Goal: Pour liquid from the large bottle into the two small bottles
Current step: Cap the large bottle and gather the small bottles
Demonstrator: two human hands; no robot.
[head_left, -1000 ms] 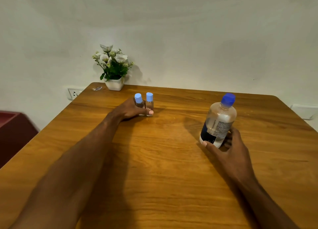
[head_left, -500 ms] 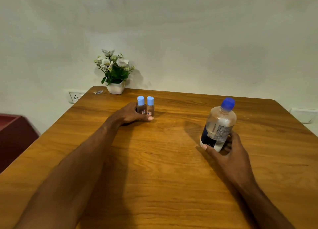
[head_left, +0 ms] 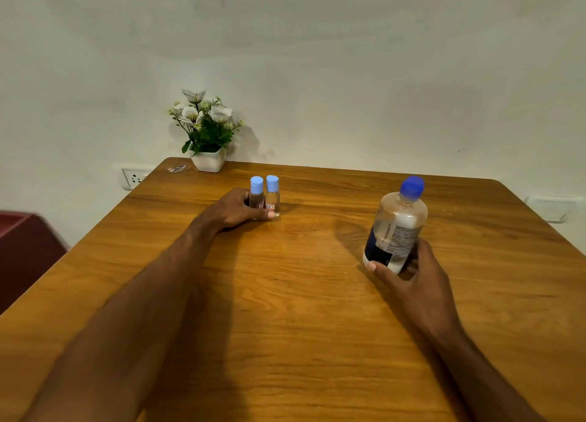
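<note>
Two small clear bottles with light blue caps stand side by side on the wooden table [head_left: 301, 294]: the left small bottle [head_left: 256, 192] and the right small bottle [head_left: 272, 193]. My left hand [head_left: 234, 209] wraps around both at their bases. The large clear bottle [head_left: 396, 228], with a dark blue cap and a dark label, leans to the right at the table's right side. My right hand [head_left: 415, 279] grips it low, near its bottom. All caps are on.
A white pot of white flowers [head_left: 206, 133] stands at the table's far left corner, with a small sticker [head_left: 176, 168] beside it. A wall socket [head_left: 134, 178] is behind the left edge. A dark red piece of furniture [head_left: 22, 247] sits to the left.
The view has tilted up slightly, so everything sits lower in the frame. Both hands keep their holds; the bottles have barely moved on the table.
</note>
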